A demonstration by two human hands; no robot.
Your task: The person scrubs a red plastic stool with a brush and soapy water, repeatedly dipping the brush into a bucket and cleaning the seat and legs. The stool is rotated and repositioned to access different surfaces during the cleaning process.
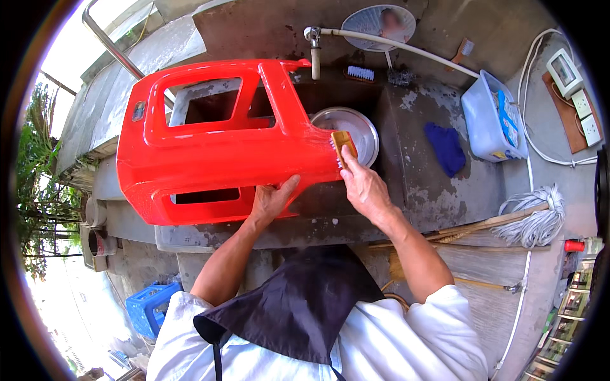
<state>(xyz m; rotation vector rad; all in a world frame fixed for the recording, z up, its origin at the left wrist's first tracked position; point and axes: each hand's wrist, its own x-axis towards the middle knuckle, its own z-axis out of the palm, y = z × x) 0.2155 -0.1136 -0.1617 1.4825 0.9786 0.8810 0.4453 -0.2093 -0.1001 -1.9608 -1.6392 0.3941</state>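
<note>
A wet red plastic stool (214,155) lies on its side across a concrete sink, its seat towards the left. My left hand (275,196) grips the stool's near edge, thumb on top; the fingers are partly hidden behind the plastic. In my right hand (364,183) is a scrubbing brush (342,143) with a yellowish-brown back, its bristles against the stool's leg at the right end. Beneath that end, a round metal basin (367,135) sits in the sink, partly covered by the stool.
A tap (313,43) with a white pipe stands behind the sink. On the ledge are another brush (360,73), a metal scourer (400,77), a dark blue cloth (445,148) and a plastic tub (483,121). A mop (536,216) lies at right; a blue stool (147,307) stands lower left.
</note>
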